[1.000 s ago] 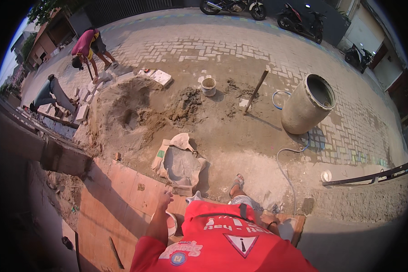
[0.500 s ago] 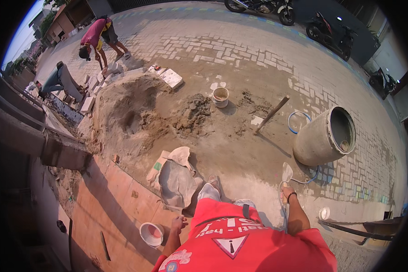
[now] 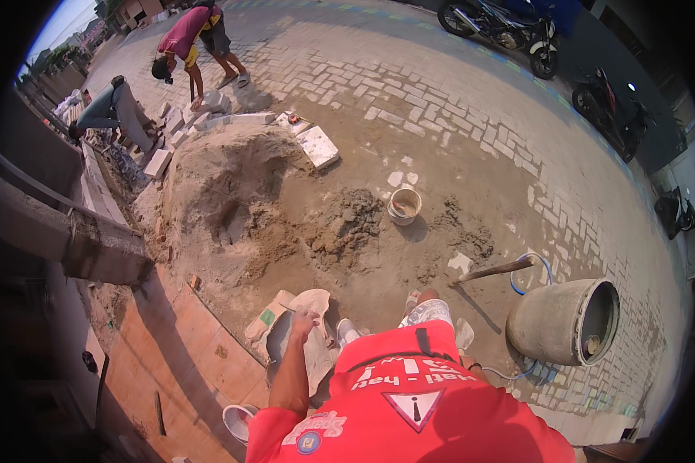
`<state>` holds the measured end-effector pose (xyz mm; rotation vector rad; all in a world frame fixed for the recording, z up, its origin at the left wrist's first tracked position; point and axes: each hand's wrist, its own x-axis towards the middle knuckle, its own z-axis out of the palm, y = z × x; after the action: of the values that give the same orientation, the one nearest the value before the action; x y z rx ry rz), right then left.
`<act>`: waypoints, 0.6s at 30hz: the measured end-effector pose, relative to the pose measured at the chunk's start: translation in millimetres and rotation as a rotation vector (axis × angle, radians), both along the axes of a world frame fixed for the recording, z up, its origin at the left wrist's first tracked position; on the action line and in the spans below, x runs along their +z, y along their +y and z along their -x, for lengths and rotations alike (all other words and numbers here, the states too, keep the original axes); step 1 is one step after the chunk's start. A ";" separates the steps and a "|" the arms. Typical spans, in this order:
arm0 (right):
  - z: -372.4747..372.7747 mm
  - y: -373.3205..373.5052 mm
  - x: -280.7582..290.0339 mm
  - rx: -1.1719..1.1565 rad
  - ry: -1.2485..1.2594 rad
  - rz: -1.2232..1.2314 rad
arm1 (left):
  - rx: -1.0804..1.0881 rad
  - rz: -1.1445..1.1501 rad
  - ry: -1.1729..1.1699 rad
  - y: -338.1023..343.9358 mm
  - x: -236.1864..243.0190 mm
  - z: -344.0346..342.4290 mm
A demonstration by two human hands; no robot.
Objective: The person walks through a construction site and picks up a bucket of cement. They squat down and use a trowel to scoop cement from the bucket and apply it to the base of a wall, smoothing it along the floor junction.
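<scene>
My left hand (image 3: 304, 322) is raised over an opened paper sack of grey powder (image 3: 318, 359), fingers curled round a thin object I cannot make out. My right hand (image 3: 468, 361) is mostly hidden by my red shirt at the right of my body; just above it shows a pale blade-like piece (image 3: 464, 333). My feet stand on sandy ground beside the sack. Ahead are a sand heap (image 3: 224, 177), wet grey mortar (image 3: 340, 224), a pail (image 3: 404, 207) and a leaning wooden handle (image 3: 494, 270). A white bucket (image 3: 237, 424) sits behind my left forearm.
Two co-workers (image 3: 185, 38) (image 3: 104, 112) bend over pale blocks (image 3: 201, 112) at upper left. A concrete drum (image 3: 548, 324) with a hose lies to the right. Motorcycles (image 3: 502, 38) line the far side of the paved lane. A concrete beam (image 3: 100, 243) and boards (image 3: 177, 347) are at left.
I have stepped forward toward the sand and mortar. My left hand has risen over the sack. My right hand, visible half a second ago, has slipped mostly behind my shirt.
</scene>
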<state>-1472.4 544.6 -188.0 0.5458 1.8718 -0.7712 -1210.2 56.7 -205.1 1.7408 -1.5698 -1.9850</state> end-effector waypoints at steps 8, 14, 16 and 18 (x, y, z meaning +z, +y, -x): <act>246.4 -120.6 -77.6 0.368 -0.039 -0.031 | 0.132 -0.037 0.034 -79.8 -55.1 197.8; 555.8 -250.4 -115.0 0.474 0.040 -0.140 | 0.501 -0.166 -0.208 -60.5 -100.4 292.9; 653.0 -311.3 -83.2 0.306 0.062 -0.041 | 0.309 -0.077 -0.307 -41.5 -84.4 319.6; 745.4 -380.7 -42.8 0.234 0.175 0.190 | 0.442 -0.160 -0.293 -44.7 -73.8 351.2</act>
<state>-2217.8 163.9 -230.7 0.1390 1.9526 -0.8495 -1561.4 12.0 -278.9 2.2832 -0.9759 -1.7358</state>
